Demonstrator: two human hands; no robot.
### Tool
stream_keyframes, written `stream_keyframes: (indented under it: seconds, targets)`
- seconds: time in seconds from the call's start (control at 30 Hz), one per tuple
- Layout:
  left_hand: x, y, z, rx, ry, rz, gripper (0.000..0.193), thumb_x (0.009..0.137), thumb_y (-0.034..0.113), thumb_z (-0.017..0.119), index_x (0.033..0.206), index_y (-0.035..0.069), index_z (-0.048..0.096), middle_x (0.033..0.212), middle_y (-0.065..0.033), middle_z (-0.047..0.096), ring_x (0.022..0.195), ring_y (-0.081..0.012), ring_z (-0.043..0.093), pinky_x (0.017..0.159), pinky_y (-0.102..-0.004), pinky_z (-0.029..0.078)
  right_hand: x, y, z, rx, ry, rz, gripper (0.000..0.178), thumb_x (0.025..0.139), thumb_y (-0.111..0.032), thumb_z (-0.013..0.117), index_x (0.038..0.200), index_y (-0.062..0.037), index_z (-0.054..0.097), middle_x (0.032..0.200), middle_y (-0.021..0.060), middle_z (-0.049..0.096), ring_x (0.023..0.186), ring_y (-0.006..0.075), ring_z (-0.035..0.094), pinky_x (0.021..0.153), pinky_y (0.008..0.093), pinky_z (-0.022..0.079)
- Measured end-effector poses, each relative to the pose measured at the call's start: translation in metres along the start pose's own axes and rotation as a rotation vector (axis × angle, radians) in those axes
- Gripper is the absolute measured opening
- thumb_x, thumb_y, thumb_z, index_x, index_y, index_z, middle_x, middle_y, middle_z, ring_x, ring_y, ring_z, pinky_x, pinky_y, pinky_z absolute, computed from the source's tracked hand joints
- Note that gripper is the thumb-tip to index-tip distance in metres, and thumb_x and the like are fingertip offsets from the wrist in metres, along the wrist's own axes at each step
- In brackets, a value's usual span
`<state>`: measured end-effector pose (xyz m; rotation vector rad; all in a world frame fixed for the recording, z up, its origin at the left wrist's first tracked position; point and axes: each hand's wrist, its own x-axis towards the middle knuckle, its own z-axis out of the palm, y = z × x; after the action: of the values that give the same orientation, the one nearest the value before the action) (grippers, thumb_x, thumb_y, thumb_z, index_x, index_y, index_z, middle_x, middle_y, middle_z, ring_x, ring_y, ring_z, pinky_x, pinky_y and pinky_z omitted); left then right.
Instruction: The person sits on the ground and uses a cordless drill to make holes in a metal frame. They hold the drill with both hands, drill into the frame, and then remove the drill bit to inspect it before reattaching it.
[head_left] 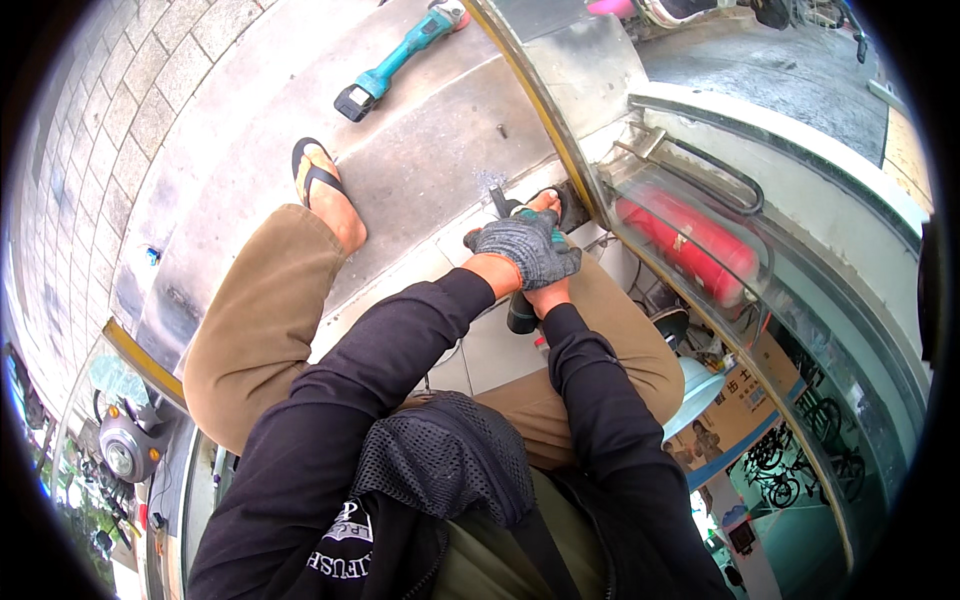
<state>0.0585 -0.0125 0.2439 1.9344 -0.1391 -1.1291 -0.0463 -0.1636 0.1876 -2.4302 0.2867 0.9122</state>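
Note:
My left hand (527, 246), in a grey knit glove with an orange cuff, lies over my right hand in front of my right shin. Beneath it is a teal-and-black hand tool (521, 313), mostly covered; its exact kind is hidden. A black end of it shows below the gloves and teal bits show beside them. My right hand (549, 296) comes in from the right, closed at the tool, its fingers largely out of sight under the left glove. Just past the hands is my right foot (546, 201) in a black sandal.
A teal cordless angle grinder (402, 58) lies on the metal step (440, 140), with a small bolt (503, 130) nearer. My left foot (325, 190) rests on the step. At right, behind a yellow-edged glass pane (640, 250), are a red cylinder (690, 245) and a cardboard box (745, 405).

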Motion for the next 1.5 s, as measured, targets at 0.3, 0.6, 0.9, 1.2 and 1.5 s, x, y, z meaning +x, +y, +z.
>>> stream_keyframes:
  seconds: [0.3,0.6,0.9,1.2,1.5]
  targets:
    - [0.006,-0.004,0.014,-0.015,0.06,0.017,0.085,0.088,0.063,0.066,0.146,0.001,0.061,0.133,-0.0305,0.071,0.121,-0.0434,0.072,0.103,-0.0488,0.057,0.005,0.027,0.018,0.091,0.063,-0.052,0.044,0.097,-0.024,0.075,0.136,-0.0063,0.063,0.129,0.0139,0.072,0.123,0.0301,0.068,0.107,0.0435,0.051]
    - [0.005,-0.008,0.017,-0.015,0.111,0.065,0.086,0.089,0.063,0.066,0.147,0.0,0.059,0.132,-0.0318,0.071,0.118,-0.0429,0.073,0.101,-0.0482,0.058,-0.001,0.001,0.001,-0.005,0.021,-0.046,0.051,0.099,-0.013,0.075,0.144,-0.0049,0.054,0.136,0.011,0.067,0.126,0.0256,0.065,0.107,0.0392,0.053]
    - [0.006,-0.005,0.006,-0.009,-0.004,0.024,0.093,0.088,0.063,0.067,0.155,0.001,0.052,0.132,-0.0321,0.071,0.118,-0.0434,0.073,0.101,-0.0487,0.058,0.0,0.006,0.008,0.22,0.094,-0.035,0.048,0.094,-0.024,0.079,0.135,-0.0041,0.064,0.128,0.0154,0.073,0.123,0.0324,0.069,0.106,0.0429,0.052]
    - [0.002,-0.004,0.003,-0.014,0.001,-0.001,0.091,0.088,0.063,0.067,0.157,0.006,0.052,0.132,-0.032,0.071,0.118,-0.0441,0.073,0.102,-0.0496,0.057,0.0,0.0,0.004,0.134,0.043,-0.042,0.051,0.097,-0.012,0.077,0.142,-0.0045,0.056,0.133,0.0117,0.068,0.123,0.025,0.066,0.105,0.0391,0.054]
    - [0.002,-0.005,0.008,-0.016,0.051,0.024,0.086,0.088,0.062,0.067,0.149,0.002,0.058,0.128,-0.0315,0.073,0.115,-0.0443,0.074,0.1,-0.0491,0.058,-0.001,-0.002,0.002,0.165,0.034,0.001,0.052,0.096,-0.012,0.078,0.142,-0.0041,0.055,0.132,0.012,0.069,0.122,0.0251,0.067,0.103,0.0388,0.054]
